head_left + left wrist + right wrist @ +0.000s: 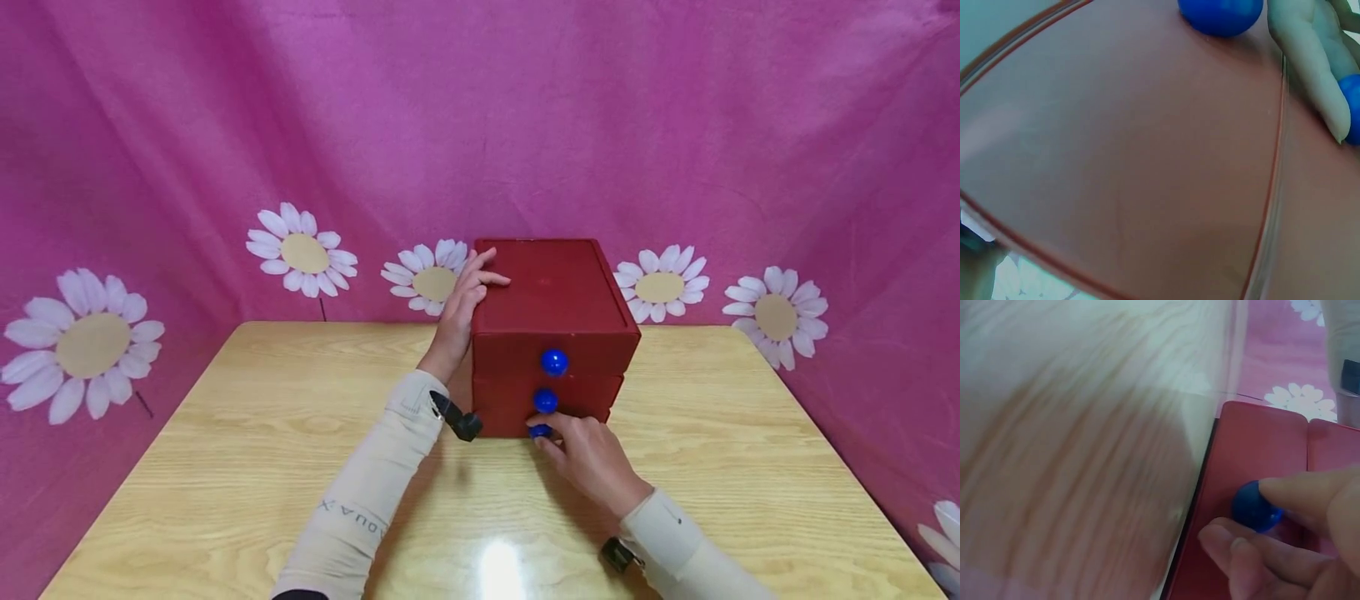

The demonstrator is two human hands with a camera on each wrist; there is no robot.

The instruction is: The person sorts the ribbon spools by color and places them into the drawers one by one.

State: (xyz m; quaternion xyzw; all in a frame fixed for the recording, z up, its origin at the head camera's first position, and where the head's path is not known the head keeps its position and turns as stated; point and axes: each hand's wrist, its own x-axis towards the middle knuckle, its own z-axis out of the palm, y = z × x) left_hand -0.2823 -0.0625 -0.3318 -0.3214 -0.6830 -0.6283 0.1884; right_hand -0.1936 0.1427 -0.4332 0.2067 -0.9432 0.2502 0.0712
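Note:
A red box of drawers [551,287] stands on the table, with three round blue knobs in a column on its front. In the head view the top knob [554,362] and the middle knob [545,401] are untouched. My right hand [596,462] pinches the lowest blue knob [1252,505] between thumb and finger; the right wrist view shows its red drawer front [1260,444] close up. My left hand [459,308] rests against the box's upper left edge, fingers extended onto its top. Red drawer fronts [1129,144] fill most of the left wrist view.
The box stands on a light wood-grain table [322,400] near its back edge. Behind and beside the table hangs a pink curtain [420,117] with large white daisies. Dark wrist devices are strapped on both forearms, over pale sleeves [360,500].

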